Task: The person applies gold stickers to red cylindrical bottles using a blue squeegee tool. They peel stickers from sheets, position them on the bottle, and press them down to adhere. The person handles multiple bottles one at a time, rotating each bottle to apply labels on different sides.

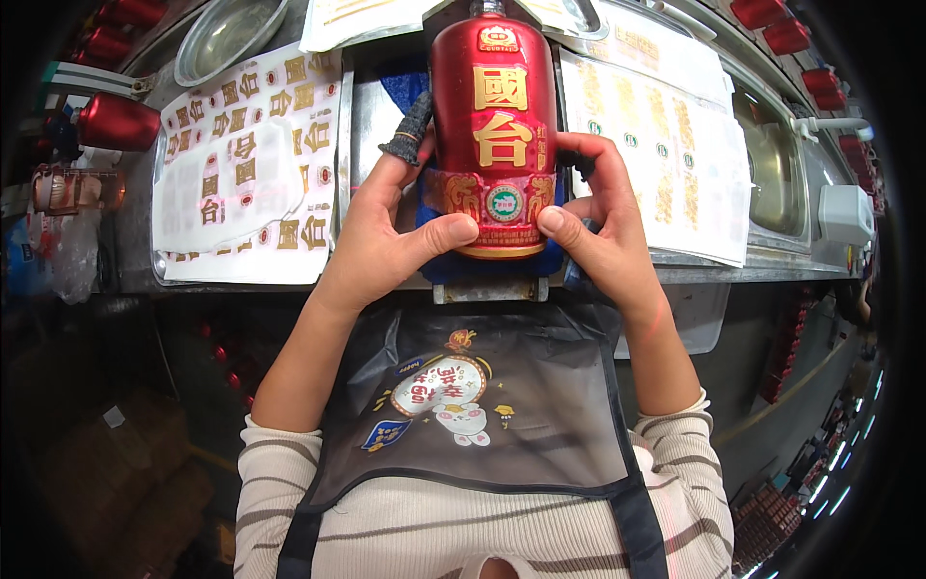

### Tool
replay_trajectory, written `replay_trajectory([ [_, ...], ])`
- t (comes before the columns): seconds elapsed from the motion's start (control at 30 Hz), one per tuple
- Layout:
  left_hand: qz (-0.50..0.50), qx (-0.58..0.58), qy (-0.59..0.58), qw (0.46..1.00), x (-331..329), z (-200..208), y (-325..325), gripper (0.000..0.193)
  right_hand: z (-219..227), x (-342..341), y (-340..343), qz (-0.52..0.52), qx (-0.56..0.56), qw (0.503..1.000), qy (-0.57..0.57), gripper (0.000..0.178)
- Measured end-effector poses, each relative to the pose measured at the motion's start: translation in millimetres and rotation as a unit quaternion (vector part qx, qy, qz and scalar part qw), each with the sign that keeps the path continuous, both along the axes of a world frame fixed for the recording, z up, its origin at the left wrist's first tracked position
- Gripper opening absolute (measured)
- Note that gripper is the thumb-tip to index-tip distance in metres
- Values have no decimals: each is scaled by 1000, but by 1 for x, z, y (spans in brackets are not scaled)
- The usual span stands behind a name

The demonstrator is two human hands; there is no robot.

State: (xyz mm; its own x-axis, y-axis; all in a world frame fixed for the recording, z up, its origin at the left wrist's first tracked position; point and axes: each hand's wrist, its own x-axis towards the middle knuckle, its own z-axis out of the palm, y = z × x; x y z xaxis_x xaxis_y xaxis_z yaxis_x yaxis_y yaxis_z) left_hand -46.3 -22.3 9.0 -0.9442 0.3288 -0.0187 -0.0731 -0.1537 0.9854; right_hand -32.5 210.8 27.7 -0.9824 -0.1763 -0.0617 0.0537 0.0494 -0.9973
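Note:
A glossy red bottle (495,77) with large gold characters lies between my hands, its neck pointing away from me. Its lower front carries a patterned gold band with a round green-and-white sticker (505,203). My left hand (381,232) grips the left side, thumb pressed near the base; a dark finger cover (409,128) wraps one fingertip. On the other side my right hand (610,227) holds it likewise, thumb by the sticker, with a dark cover on a finger partly behind the bottle. Blue padding (434,268) and a metal support (490,290) show beneath it.
Sheets of gold-character decals (313,101) lie to the left, and more decal sheets (666,183) to the right. A metal bowl (227,39) stands far left. At right is a metal basin (772,183) by a pale faucet (831,125). Another red bottle (118,123) is at left.

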Motion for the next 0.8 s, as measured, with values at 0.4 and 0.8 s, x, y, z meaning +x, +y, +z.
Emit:
replay_trajectory([
  [0.4, 89, -47, 30, 994, -1, 28, 28, 62, -5, -10, -1, -7, -74, 997, -37, 49],
  [0.8, 155, -160, -8, 975, -4, 42, 45, 55, -4, -12, 6, 11, -51, 997, -49, 58],
])
